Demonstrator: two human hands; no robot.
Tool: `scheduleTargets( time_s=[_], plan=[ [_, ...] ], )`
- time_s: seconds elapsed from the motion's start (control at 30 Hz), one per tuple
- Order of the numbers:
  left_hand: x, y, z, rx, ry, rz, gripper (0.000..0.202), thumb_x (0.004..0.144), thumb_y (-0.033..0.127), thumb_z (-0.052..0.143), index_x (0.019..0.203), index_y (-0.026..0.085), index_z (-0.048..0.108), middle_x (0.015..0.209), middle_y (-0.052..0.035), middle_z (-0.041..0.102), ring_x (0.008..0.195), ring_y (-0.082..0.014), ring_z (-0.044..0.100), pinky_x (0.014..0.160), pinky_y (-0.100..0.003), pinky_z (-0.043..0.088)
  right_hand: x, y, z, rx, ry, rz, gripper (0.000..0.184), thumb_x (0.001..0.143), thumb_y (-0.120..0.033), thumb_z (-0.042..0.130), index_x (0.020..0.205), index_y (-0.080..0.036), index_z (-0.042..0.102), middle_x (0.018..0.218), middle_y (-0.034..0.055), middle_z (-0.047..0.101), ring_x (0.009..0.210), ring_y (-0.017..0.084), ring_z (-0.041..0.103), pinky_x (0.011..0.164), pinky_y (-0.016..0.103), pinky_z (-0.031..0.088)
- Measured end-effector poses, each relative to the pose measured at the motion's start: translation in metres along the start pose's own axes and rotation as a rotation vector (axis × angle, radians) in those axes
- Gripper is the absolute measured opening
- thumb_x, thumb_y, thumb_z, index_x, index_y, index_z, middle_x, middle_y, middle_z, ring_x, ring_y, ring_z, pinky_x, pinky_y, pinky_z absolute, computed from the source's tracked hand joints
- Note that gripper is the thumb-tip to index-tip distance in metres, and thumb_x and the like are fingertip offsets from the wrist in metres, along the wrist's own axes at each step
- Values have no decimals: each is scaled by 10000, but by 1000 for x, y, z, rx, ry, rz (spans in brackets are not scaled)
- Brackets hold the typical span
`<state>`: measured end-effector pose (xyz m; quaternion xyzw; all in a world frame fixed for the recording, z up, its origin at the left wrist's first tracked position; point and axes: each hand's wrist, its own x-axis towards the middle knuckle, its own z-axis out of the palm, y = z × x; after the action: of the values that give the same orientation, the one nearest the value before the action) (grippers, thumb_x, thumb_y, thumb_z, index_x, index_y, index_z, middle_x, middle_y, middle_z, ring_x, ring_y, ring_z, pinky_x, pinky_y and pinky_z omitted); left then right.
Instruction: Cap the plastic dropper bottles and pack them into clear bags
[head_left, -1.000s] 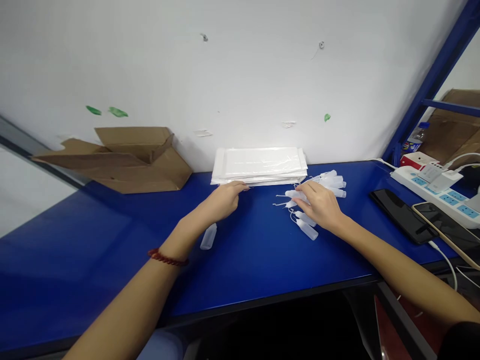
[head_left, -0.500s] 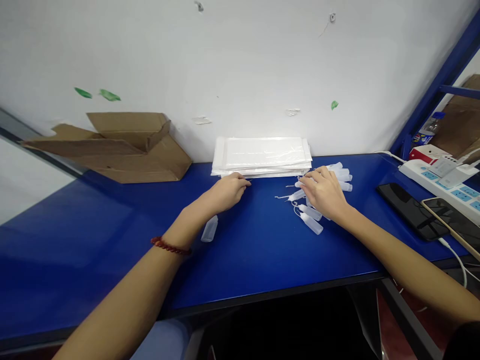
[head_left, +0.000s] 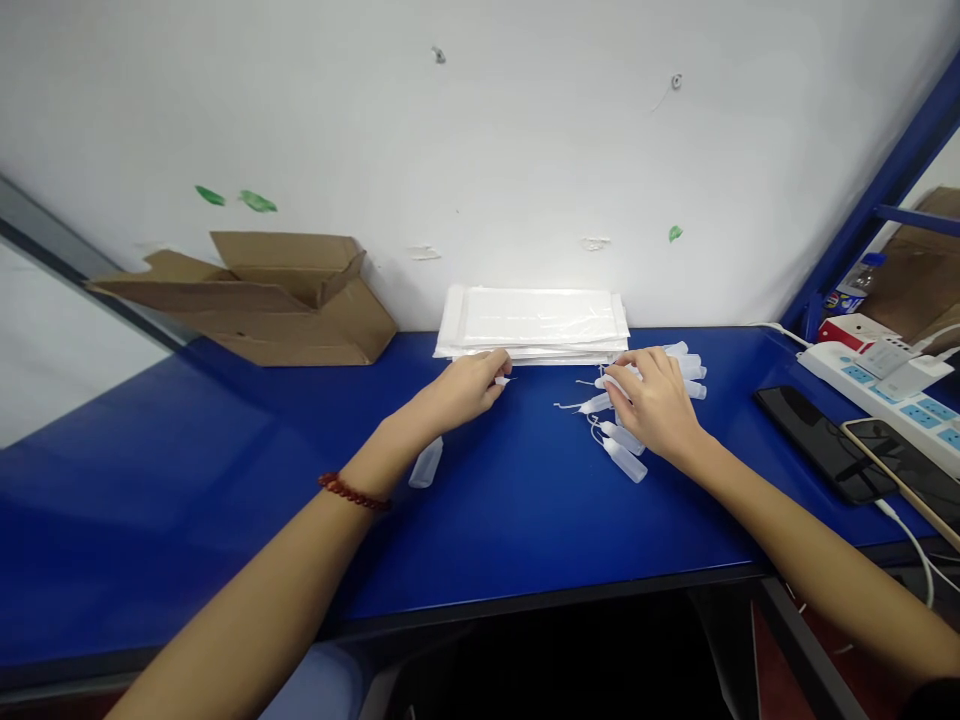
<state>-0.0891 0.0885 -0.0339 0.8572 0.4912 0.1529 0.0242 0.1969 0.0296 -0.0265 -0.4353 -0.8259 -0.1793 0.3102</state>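
Note:
My left hand (head_left: 472, 388) is closed over the middle of the blue table. From its fingertips sticks out a small white nozzle (head_left: 502, 380) with a thin needle; whatever else it holds is hidden by the palm. A translucent squeeze bottle (head_left: 426, 466) lies below that wrist, its upper end covered. My right hand (head_left: 654, 405) bends over a group of several needle-tipped squeeze bottles (head_left: 624, 460), thumb and fingers curled around one bottle (head_left: 602, 383) whose nozzle points left. The hand hides part of the group.
Flat white packets (head_left: 536, 318) are stacked against the wall. An open cardboard box (head_left: 300, 315) stands at back left. To the right lie two phones (head_left: 821, 440), a power strip (head_left: 862, 385) with chargers, and cables. A blue metal frame (head_left: 862, 240) rises at the right.
The view has tilted up slightly. A white nozzle now shows at my left fingertips. My right thumb and index finger have parted slightly around a bottle in the group.

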Motion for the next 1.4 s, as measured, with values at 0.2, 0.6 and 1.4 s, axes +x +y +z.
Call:
scheduleTargets(
  time_s=[0.2, 0.6, 1.4],
  plan=[
    [-4, 14, -15, -199, 96, -98, 373, 827, 298, 523, 1159, 143, 591, 963, -101, 673, 822, -230, 659, 805, -372, 536, -12, -27, -5, 77, 7, -164, 248, 977, -193, 438, 871, -156, 660, 860, 107, 629, 824, 228, 488, 693, 350, 344],
    [-6, 20, -31, -649, 388, -260, 404, 821, 404, 591, 1088, 118, 693, 1120, -129, 695, 878, -229, 678, 891, -407, 534, 49, -138, 9, 446, -622, -143, 585, 848, -516, 661, 1158, -35, 540, 1137, 218, 537, 1034, 335, 607, 762, 450, 569],
    [-8, 42, -40, -1358, 430, -274, 345, 605, 289, 860, 918, 159, 800, 946, -63, 714, 646, -102, 532, 676, -280, 474, 46, -133, 33, 567, -606, 91, 590, 839, -429, 673, 1257, -56, 488, 1249, 234, 510, 1122, 364, 581, 849, 491, 551]
  ],
)
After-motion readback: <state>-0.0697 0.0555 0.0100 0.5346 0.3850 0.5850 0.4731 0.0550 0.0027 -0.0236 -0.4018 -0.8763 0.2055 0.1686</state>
